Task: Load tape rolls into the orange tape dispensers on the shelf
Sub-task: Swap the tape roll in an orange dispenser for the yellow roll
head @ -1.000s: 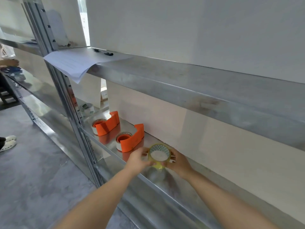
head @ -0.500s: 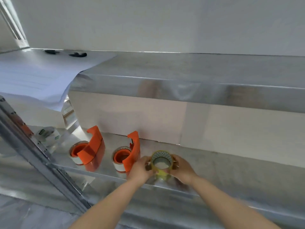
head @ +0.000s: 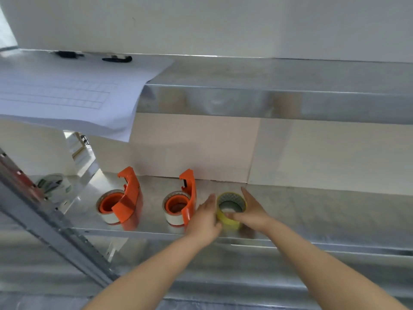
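Observation:
A yellowish clear tape roll (head: 231,209) lies flat on the metal shelf (head: 312,211), held between both hands. My left hand (head: 204,220) presses its left side and my right hand (head: 252,211) wraps its right side, thumb over the near rim. Just left of it stands an orange tape dispenser (head: 182,201) with a tape roll on its core. A second orange dispenser (head: 120,202), also carrying a roll, stands further left.
Another tape roll with green print (head: 54,186) sits at the far left behind the grey upright post (head: 44,222). Sheets of paper (head: 67,92) overhang the upper shelf, with two dark clips (head: 116,59) behind them. A pale panel backs the shelf.
The view has swung to face the shelf squarely and moved closer. Both hands stay on the yellowish roll, which now rests lower on the shelf surface.

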Demonstrator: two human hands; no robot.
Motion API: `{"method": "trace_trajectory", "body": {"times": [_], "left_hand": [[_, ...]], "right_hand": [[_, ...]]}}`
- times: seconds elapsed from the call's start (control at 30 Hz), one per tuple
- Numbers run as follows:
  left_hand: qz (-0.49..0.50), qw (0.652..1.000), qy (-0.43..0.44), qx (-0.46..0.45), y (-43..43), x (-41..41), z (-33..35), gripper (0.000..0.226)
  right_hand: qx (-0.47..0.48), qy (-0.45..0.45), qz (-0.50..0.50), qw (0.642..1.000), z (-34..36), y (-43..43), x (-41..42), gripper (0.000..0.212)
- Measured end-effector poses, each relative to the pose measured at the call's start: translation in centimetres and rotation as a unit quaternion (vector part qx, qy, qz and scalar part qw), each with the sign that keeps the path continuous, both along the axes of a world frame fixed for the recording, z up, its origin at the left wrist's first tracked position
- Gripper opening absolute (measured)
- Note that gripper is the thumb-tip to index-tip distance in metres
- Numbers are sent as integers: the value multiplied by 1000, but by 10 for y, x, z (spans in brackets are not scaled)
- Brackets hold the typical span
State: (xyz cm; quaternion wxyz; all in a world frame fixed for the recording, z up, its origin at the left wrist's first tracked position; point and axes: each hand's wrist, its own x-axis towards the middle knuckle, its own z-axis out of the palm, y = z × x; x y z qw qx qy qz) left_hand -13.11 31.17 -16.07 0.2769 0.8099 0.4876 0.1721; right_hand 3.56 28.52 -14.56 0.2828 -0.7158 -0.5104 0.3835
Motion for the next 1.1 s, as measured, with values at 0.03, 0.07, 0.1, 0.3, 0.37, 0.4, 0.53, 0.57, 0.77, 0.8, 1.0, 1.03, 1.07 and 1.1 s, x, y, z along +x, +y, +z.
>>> {"method": "trace_trajectory", "body": {"times": [0.03, 0.07, 0.1, 0.3, 0.37, 0.4, 0.53, 0.57, 0.77, 0.8, 1.0, 1.03, 1.07, 1.1], "left_hand": [[-10, 999, 1, 32, 5, -4, 7, 80], [-20, 998, -5, 60, 11, -10, 15, 80], [-30, 996, -13, 82, 18, -16, 22, 80], [8, 992, 13, 125, 49, -68, 36, 94], [32, 996, 28, 78, 52, -87, 32, 101], [44, 997, 29, 50, 52, -94, 31, 105], [51, 997, 34, -56, 52, -119, 18, 121], [41, 995, 29, -85, 52, -123, 11, 124], [66, 974, -146, -160, 43, -115, -17, 88], [82, 969, -176, -155, 43, -113, -17, 76], [129, 928, -278, -211, 46, -109, -9, 43], [139, 911, -308, -238, 47, -110, -7, 39], [144, 888, -344, -270, 48, -109, -4, 36], [146, 862, -382, -300, 48, -109, -1, 34]], "right_hand": [[17, -18, 8, 1000, 4, 5, -7, 112], [33, -32, 18, 999, 8, 9, -15, 110], [46, -38, 26, 998, 12, 14, -24, 106], [72, -24, 52, 996, 26, 35, -69, 94], [68, -15, 72, 995, 26, 35, -83, 90], [78, -7, 83, 993, 27, 34, -89, 84], [115, 25, 103, 988, 16, 29, -116, 75], [112, 41, 92, 989, 10, 28, -123, 80], [125, 16, 35, 991, -6, 22, -137, 89], [130, 4, 47, 990, -7, 22, -139, 84], [141, -12, 31, 989, -17, 22, -137, 44], [140, -14, 26, 990, -17, 22, -136, 38], [143, -15, 21, 989, -17, 22, -135, 32], [151, -14, 16, 988, -16, 23, -135, 29]]}}
